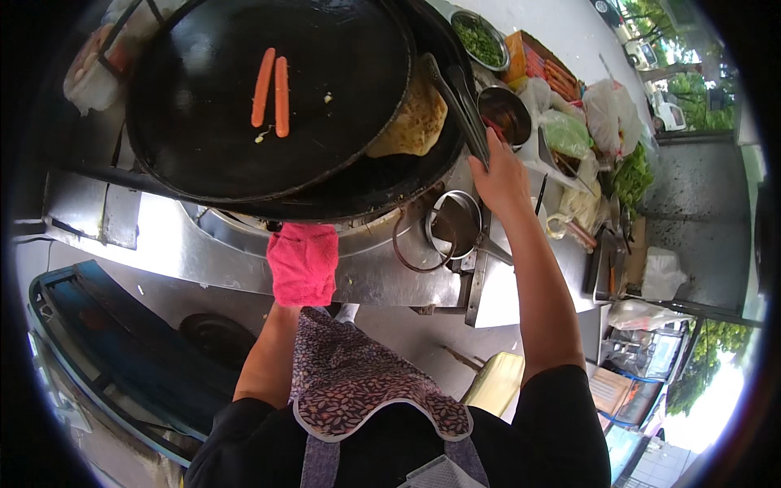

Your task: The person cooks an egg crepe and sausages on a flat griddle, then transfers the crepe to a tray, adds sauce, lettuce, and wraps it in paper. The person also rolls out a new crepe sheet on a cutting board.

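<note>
My left hand is hidden under a pink cloth [303, 264] at the near edge of the round black griddle [207, 152]. Two sausages [272, 94] lie side by side on the griddle, with small light crumbs around them. My right hand [501, 171] grips the handles of dark metal tongs [460, 107], whose far end rests at a browned flatbread [421, 122]. That flatbread lies partly beneath the griddle's right rim, in a wider black pan [390, 195]. Beside my right hand stands a steel pot [505, 116] with dark contents.
A bowl of chopped greens [479, 41], a box of packaged sausages [549, 73], plastic bags [612, 116] and leafy lettuce [631, 177] stand at the right. A handled steel pan [454, 224] sits on the counter [378, 271] near my right forearm.
</note>
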`<control>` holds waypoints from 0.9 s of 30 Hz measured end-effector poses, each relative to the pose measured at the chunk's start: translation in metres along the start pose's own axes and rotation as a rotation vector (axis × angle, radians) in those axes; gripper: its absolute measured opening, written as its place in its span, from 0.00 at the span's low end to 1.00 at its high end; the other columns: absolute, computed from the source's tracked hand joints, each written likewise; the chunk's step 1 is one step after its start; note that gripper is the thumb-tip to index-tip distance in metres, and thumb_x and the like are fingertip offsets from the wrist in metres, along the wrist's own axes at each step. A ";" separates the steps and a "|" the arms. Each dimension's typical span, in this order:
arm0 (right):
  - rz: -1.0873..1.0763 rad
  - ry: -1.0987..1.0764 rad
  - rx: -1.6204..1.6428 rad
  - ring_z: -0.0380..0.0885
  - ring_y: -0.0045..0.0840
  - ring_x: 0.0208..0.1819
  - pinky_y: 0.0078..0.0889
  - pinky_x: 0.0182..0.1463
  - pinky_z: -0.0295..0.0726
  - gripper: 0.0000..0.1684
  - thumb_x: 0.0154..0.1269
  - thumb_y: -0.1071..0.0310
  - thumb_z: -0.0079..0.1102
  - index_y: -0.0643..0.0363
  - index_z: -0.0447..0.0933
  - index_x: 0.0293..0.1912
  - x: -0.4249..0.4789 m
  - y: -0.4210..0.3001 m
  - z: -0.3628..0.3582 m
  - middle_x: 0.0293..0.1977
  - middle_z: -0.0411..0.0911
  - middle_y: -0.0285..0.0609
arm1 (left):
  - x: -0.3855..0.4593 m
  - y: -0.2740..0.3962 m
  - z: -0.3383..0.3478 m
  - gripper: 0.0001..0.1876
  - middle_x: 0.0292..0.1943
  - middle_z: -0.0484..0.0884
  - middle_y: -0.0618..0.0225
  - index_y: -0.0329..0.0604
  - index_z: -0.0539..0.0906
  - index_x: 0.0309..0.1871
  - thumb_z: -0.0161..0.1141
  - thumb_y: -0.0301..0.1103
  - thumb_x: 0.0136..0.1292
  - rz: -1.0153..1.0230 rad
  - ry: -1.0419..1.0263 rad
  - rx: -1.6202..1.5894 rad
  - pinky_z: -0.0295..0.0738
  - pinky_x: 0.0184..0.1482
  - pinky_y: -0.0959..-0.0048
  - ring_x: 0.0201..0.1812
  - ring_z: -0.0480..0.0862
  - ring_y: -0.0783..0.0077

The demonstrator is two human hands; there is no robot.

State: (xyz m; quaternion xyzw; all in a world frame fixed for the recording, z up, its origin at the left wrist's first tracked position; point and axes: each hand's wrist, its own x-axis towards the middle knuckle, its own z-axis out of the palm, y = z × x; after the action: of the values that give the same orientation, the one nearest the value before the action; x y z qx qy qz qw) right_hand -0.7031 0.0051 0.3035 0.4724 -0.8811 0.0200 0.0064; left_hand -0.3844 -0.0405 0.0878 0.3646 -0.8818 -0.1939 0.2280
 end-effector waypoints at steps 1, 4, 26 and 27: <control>0.009 -0.008 -0.067 0.77 0.50 0.54 0.46 0.57 0.76 0.34 0.66 0.58 0.58 0.65 0.64 0.66 0.012 -0.006 0.003 0.52 0.77 0.57 | 0.001 0.001 -0.002 0.22 0.58 0.77 0.66 0.50 0.73 0.61 0.46 0.48 0.69 0.004 -0.017 0.013 0.68 0.64 0.60 0.60 0.75 0.60; 0.031 -0.072 -0.228 0.79 0.49 0.50 0.47 0.53 0.78 0.30 0.66 0.57 0.59 0.64 0.68 0.62 0.039 -0.028 0.002 0.45 0.80 0.55 | -0.020 -0.009 0.028 0.23 0.61 0.75 0.65 0.49 0.72 0.63 0.44 0.49 0.70 -0.212 -0.102 -0.480 0.67 0.66 0.63 0.62 0.74 0.62; 0.439 0.015 0.688 0.72 0.12 0.23 0.19 0.24 0.76 0.32 0.66 0.72 0.59 0.53 0.68 0.69 -0.071 -0.033 -0.064 0.47 0.83 0.38 | 0.163 -0.278 -0.306 0.36 0.63 0.74 0.63 0.44 0.67 0.71 0.52 0.61 0.70 -0.509 0.436 -0.563 0.66 0.64 0.67 0.62 0.73 0.66; 0.429 0.044 0.690 0.71 0.11 0.23 0.19 0.24 0.76 0.32 0.66 0.72 0.60 0.54 0.68 0.69 -0.078 -0.027 -0.072 0.48 0.83 0.38 | 0.194 -0.294 -0.310 0.34 0.66 0.70 0.67 0.48 0.65 0.72 0.52 0.59 0.71 -0.562 0.392 -0.650 0.60 0.67 0.64 0.67 0.67 0.68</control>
State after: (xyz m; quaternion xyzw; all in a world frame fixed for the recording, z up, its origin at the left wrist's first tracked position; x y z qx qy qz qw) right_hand -0.6377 0.0585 0.3742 0.2518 -0.9009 0.3254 -0.1381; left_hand -0.1749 -0.4303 0.2432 0.5288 -0.5828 -0.4416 0.4310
